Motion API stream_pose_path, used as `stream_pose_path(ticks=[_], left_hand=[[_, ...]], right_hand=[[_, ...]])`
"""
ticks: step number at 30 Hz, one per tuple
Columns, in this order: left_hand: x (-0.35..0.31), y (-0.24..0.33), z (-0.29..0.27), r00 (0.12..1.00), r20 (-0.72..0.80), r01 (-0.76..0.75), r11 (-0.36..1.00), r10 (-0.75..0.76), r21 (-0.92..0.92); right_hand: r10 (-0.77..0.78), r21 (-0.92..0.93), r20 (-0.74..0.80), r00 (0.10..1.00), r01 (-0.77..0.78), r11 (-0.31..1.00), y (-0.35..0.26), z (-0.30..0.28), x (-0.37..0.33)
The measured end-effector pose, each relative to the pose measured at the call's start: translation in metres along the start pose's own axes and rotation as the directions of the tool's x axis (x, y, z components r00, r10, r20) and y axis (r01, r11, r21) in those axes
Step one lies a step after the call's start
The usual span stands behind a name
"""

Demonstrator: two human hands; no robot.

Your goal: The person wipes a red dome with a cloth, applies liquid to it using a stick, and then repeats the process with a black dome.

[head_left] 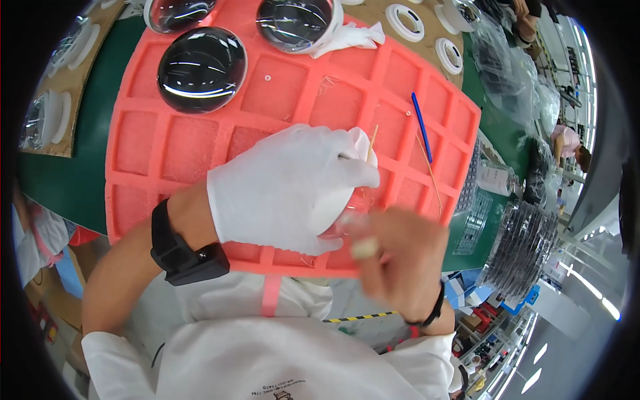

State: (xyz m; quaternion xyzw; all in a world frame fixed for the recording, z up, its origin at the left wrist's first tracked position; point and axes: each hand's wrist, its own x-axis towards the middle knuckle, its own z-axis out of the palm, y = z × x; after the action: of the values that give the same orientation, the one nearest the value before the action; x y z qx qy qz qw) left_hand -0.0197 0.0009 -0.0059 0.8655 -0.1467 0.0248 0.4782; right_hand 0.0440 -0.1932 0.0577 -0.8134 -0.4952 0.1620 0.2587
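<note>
1. Two hands meet at the near edge of a coral-pink foam tray (pixel 167 143): the left hand (pixel 287 187), in a white cloth glove, is curled shut around a small clear lens (pixel 357 207), with a thin wooden stick (pixel 371 143) poking up from its fingers.
2. Just right of it, the bare right hand (pixel 400 257) is blurred; its fingers are bunched toward the lens, though whether they pinch anything cannot be told.
3. On the left wrist sits a black band (pixel 183 250); a thin dark band (pixel 437 307) circles the right wrist.
4. On the tray's right side lie a blue pen-like rod (pixel 421 127) and a long thin stick (pixel 430 173), well apart from the hands.
5. Farther off, at the tray's far left, a large dark glass dome (pixel 202 70) rests in a compartment; a second dome (pixel 295 23) stands beyond it on a white cloth (pixel 353 37), and a third dome (pixel 179 13) is cut by the far edge.
6. Beyond the tray, white rings (pixel 449 55) sit on brown board over a green table (pixel 60 180).
7. To the right, a stack of clear plastic trays (pixel 520 247) stands near the table's edge.
</note>
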Motion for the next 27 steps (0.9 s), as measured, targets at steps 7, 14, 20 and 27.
stream_pose_path(ticks=[7,14,20,27], left_hand=[[-0.003,-0.001,0.002,0.998,-0.066,-0.014,0.998,0.018,0.066],[-0.006,0.016,-0.015,0.994,-0.109,0.016,1.0,-0.018,-0.02],[-0.02,0.06,-0.031,0.933,-0.286,0.018,0.824,-0.217,-0.566],[-0.026,0.098,0.023,0.786,-0.377,-0.306,0.222,-0.489,-0.926]], right_hand=[[0.011,-0.191,-0.034,0.999,-0.017,0.981,0.007,-0.003,-0.001],[0.17,-0.025,-0.124,0.978,-0.174,0.984,0.013,-0.002,-0.024],[0.164,-0.288,-0.336,0.927,-0.267,0.92,0.028,0.0,-0.033],[0.23,0.345,-0.549,0.804,-0.032,0.938,-0.006,0.025,-0.036]])
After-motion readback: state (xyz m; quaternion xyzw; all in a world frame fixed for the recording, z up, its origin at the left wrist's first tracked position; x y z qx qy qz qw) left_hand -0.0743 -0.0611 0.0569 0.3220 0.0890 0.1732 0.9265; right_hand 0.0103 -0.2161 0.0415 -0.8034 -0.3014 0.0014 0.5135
